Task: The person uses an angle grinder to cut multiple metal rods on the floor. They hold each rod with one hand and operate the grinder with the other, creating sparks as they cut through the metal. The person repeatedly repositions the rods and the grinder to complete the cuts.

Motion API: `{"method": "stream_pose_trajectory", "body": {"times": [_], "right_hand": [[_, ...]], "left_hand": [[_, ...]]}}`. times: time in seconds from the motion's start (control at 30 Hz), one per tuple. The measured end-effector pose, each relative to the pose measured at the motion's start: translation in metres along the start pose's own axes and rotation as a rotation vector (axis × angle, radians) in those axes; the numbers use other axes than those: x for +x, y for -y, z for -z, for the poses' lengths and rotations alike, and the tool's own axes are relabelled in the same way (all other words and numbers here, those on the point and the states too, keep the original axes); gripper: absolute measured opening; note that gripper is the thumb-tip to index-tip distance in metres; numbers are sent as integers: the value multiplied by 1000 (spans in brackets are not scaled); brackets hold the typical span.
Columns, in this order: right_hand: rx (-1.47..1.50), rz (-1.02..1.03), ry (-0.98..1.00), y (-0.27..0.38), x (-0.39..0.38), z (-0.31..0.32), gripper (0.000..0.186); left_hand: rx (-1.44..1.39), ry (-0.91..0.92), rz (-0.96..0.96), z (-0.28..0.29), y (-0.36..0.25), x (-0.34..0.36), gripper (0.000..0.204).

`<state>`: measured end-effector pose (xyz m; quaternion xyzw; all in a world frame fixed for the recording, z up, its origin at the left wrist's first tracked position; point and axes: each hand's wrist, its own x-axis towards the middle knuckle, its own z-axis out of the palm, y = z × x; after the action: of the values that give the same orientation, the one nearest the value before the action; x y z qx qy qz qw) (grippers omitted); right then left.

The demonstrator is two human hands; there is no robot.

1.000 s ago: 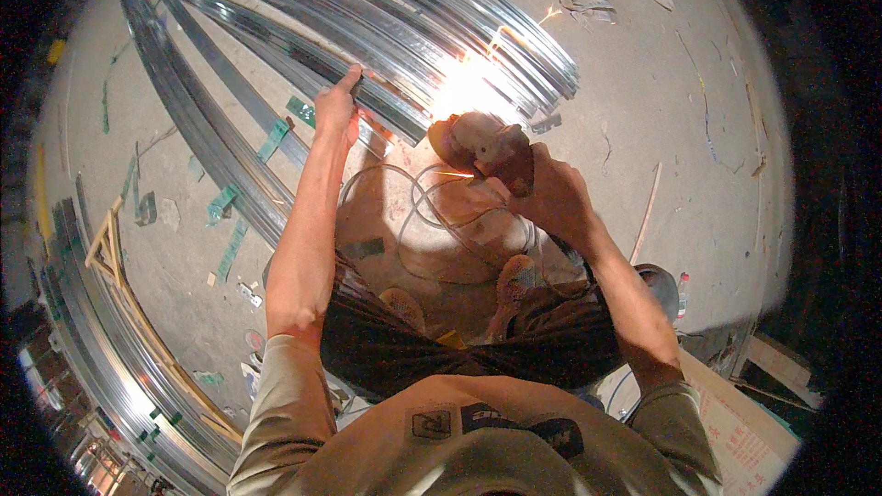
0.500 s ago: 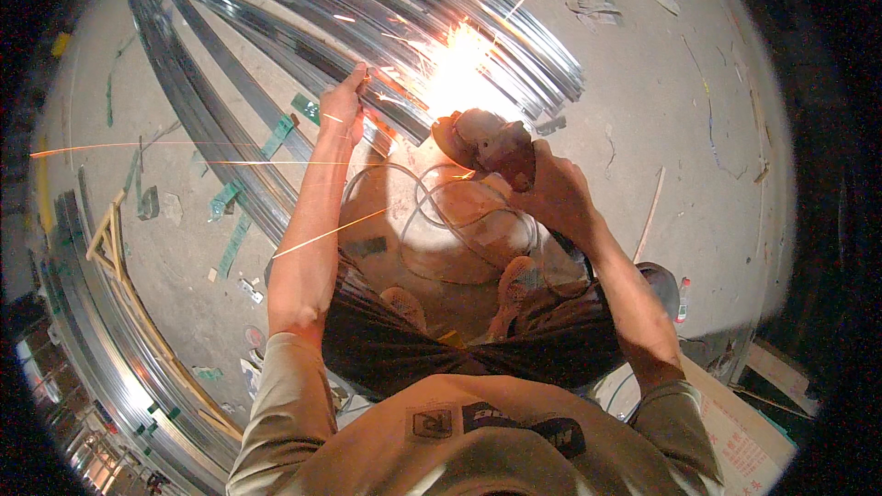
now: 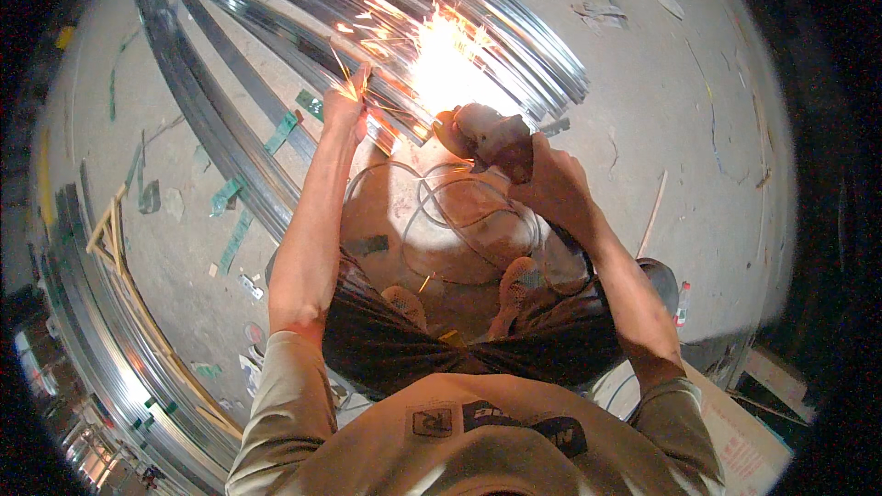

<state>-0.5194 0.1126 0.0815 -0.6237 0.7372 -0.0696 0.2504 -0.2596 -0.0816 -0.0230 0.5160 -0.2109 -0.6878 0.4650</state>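
Concrete floor [image 3: 671, 110] spreads under everything, its edges lost in a dark room. Across it long metal profiles [image 3: 514, 28] run from far left toward the worker. The right hand [image 3: 558, 186] has its fingers clamped around a dark grinder [image 3: 501, 142] at their near ends; the left hand [image 3: 344, 115] rests on one, its finger closure hard to tell. Sparks [image 3: 377, 23], bunched tighter a second ago, now fan left, so grinding seems well under way.

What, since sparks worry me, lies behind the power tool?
Beyond the power tool in the right hand are bright sparks and long metal strips. Glare hides part of them; the tool covers whatever is directly behind.
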Motion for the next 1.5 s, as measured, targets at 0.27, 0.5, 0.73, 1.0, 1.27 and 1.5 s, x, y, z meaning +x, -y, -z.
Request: {"method": "stream_pose_trajectory", "body": {"times": [0.27,0.5,0.73,1.0,1.27,1.5], "right_hand": [[-33,-16,22,8,6,3,49],[-29,-12,36,12,10,2,51],[-59,-39,101,12,13,3,54],[-57,-6,55,10,15,-2,50],[-87,-59,112,-1,-4,12,60],[-116,-304,100,-12,-28,33,62]], "left_hand": [[91,19,36,-1,-12,-13,27],[95,-13,76,-2,-13,-14,25],[130,-13,-8,1,-10,-12,30],[101,-18,-30,3,-6,-6,28],[261,-4,32,-1,2,9,23],[-221,182,140,-27,-4,24,39]]}}
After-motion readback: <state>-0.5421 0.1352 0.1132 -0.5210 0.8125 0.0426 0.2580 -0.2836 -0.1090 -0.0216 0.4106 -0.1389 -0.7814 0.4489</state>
